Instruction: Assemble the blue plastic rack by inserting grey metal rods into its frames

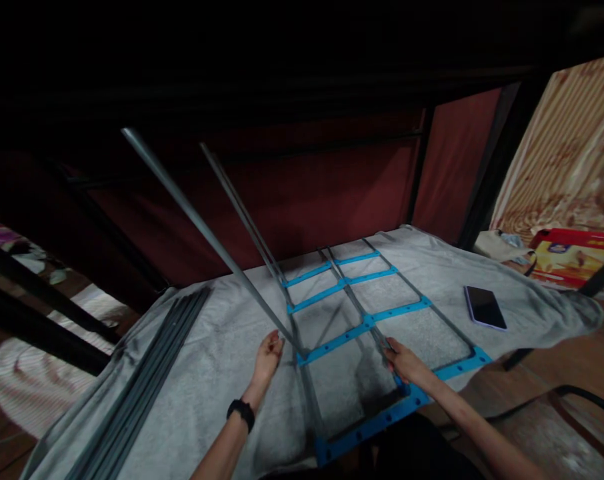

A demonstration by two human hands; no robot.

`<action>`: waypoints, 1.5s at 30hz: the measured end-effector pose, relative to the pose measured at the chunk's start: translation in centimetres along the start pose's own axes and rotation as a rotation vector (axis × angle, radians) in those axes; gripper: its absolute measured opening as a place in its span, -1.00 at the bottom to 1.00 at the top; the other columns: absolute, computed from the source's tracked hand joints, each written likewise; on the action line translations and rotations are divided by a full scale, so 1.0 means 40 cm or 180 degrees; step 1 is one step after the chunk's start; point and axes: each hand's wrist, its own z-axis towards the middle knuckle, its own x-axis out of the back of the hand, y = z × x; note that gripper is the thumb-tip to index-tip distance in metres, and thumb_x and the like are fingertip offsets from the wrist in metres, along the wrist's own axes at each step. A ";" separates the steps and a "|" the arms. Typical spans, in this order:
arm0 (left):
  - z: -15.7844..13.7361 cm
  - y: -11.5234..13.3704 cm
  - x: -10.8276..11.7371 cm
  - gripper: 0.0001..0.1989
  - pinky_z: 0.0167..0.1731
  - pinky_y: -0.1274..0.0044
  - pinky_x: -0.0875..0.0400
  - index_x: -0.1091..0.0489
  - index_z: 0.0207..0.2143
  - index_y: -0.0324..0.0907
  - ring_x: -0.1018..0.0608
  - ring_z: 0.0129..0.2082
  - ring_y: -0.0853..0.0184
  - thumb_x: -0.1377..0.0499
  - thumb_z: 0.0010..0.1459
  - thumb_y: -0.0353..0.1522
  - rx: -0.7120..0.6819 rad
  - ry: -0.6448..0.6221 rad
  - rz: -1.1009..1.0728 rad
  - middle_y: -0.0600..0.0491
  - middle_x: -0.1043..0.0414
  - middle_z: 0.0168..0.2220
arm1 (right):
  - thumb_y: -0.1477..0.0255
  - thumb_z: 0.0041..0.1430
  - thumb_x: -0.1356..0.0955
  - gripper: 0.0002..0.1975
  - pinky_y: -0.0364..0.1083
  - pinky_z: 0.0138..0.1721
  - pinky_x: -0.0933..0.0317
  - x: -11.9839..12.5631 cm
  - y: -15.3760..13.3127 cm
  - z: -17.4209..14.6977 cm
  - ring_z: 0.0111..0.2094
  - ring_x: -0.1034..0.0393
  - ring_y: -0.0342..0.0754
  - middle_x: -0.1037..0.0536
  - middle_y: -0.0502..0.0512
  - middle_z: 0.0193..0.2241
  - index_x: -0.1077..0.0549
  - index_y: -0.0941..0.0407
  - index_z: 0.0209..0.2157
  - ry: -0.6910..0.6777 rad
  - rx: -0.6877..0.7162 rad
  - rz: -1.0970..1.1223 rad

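A frame of blue connector bars (332, 343) and grey tubes lies on the grey cloth. One long grey tube (202, 227) stands tilted from a blue connector near the frame's left side, leaning up to the left. Two thinner-looking tubes (242, 210) slant up behind it from the farther bars. My left hand (268, 357), a black watch on its wrist, is just below the long tube's lower end with its fingers curled in; what they hold, if anything, is hidden. My right hand (405, 363) is closed around a middle grey tube (379, 337) of the frame, close to the near blue bar.
Several loose grey tubes (147, 380) lie bundled on the cloth (222, 393) at the left. A phone (485, 307) rests on the right side. Dark metal posts (502, 160) and a reddish panel (332, 193) border the back. Beyond, a red and yellow box (575, 257) stands at right.
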 end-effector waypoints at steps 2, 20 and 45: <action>-0.080 -0.035 0.016 -0.36 -0.35 0.48 -0.43 -0.41 -0.03 -0.32 -0.51 -0.41 0.32 -0.29 -0.09 -0.07 0.0290 -0.0122 -0.0221 -0.02 -0.47 -0.34 | 0.42 0.31 -0.13 -0.68 -0.22 -0.74 0.07 -0.012 -0.006 -0.013 -0.77 -0.11 -0.22 -0.33 -0.13 -0.65 -0.28 0.18 0.04 0.0013 0.0008 0.0155; -0.339 -0.100 -0.021 -0.45 0.12 0.33 -0.33 -0.39 0.02 -0.34 -0.47 0.08 0.06 -0.21 -0.09 -0.36 -0.0108 0.0096 0.0801 -0.26 -0.43 0.03 | 0.56 0.05 -0.35 -0.85 -0.15 -0.43 -0.39 -0.076 -0.093 -0.121 -0.57 -0.38 -0.18 -0.51 0.01 -0.51 -0.37 0.14 -0.28 -0.0085 -0.0260 0.2888; -0.315 0.010 -0.032 -0.51 0.07 0.31 -0.33 -0.30 0.22 -0.37 -0.54 0.02 0.01 0.01 0.28 -0.38 0.0196 -0.0108 0.2365 -0.31 -0.45 0.07 | 0.44 0.23 -0.21 -0.56 0.19 0.07 -0.16 0.222 0.137 0.018 0.15 -0.19 0.31 -0.30 0.47 0.13 -0.36 0.27 0.11 0.2325 -0.0015 -0.2043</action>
